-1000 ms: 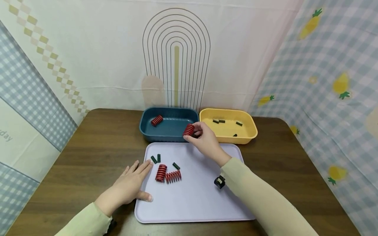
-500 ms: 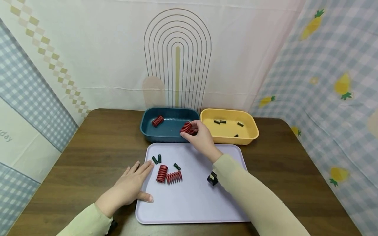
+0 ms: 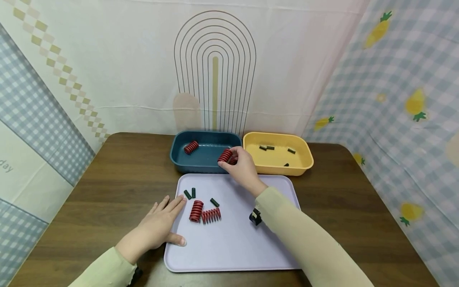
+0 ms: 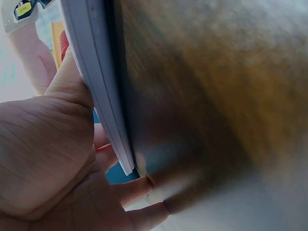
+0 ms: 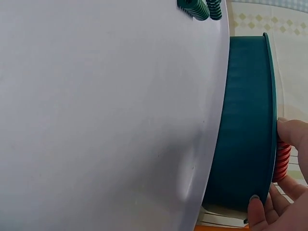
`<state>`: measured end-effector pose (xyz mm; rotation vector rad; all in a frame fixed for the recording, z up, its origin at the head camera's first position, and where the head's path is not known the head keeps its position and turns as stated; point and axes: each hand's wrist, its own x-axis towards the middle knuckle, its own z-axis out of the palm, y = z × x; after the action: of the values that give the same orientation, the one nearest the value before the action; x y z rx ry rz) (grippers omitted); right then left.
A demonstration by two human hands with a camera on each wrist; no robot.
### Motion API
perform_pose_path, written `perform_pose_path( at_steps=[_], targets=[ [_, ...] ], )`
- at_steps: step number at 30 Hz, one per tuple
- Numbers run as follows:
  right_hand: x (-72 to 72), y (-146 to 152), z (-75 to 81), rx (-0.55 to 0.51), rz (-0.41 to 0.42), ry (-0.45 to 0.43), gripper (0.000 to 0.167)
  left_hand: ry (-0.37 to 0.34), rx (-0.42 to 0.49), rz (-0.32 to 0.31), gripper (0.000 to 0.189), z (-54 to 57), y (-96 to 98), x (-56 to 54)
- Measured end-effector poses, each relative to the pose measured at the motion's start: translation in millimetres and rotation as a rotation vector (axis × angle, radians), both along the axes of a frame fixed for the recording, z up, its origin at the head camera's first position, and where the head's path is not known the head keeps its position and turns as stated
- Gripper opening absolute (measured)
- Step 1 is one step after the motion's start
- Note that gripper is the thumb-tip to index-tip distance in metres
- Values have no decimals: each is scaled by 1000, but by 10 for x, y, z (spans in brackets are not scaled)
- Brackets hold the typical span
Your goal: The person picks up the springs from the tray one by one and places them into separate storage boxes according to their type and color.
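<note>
My right hand (image 3: 243, 167) pinches a thick red coil spring (image 3: 224, 155) over the right end of the dark blue bin (image 3: 175, 159). Another bit of red coil (image 3: 233, 161) shows just behind the held spring, partly hidden by the fingers. In the right wrist view, the held spring (image 5: 282, 161) is at the bin's rim, between thumb and fingers. My left hand (image 3: 155, 225) rests with spread, straight fingers at the left edge of the lilac tray (image 3: 244, 239). Near its fingertips lie two red springs, one thick (image 3: 196, 211) and one thinner (image 3: 211, 215), and several small green springs (image 3: 214, 202).
One red spring (image 3: 191, 147) lies in the blue bin's left part. Beside that bin stands a yellow bin (image 3: 308, 161) holding several small dark green springs (image 3: 291, 151). Both bins sit behind the tray on a brown wooden table (image 3: 118, 179), against a patterned cloth (image 3: 140, 79).
My right hand has moved slightly left with the red spring, further over the blue bin, then nearly stopped. The left hand has stayed in place.
</note>
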<state>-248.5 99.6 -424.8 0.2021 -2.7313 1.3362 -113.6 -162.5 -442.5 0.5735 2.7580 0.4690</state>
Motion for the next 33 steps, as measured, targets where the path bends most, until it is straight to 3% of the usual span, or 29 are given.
perform_pose_path(
  at_steps=[14,25,29,33],
  targets=[
    [-15,18,-31,61,19,54,38,4,-12,-2,113,1,12,0],
    [71,68,51,121,50,49,43,-3,-18,-2,114,-22,7,-13],
    [139,91,91,145,122,69,46,0,-19,-6,114,-18,2,-12],
    [238,106,110,133,274,51,46,1,-18,-4,114,-19,-1,-10]
  ],
)
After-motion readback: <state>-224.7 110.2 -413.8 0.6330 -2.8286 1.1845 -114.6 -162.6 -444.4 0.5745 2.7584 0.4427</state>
